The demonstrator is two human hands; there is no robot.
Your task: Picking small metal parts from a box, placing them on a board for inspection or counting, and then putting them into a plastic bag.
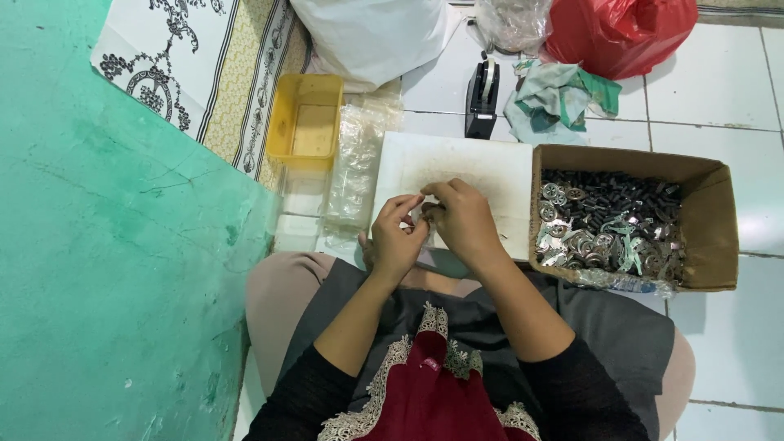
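Note:
My left hand [396,237] and my right hand [461,220] meet over the near edge of a white board [490,167] that lies on the floor in front of my lap. Both pinch a small clear plastic piece [423,214] between their fingertips; what is inside it is too small to tell. A brown cardboard box [714,237] full of small metal parts [608,224] stands right of my right hand. A stack of clear plastic bags [355,167] lies just left of the board.
An empty yellow plastic tub [306,118] sits beyond the bags. A black tape dispenser [482,98], a crumpled green cloth [555,98], a white bag [371,33] and a red bag [621,33] lie at the back. A green wall [114,269] runs along the left.

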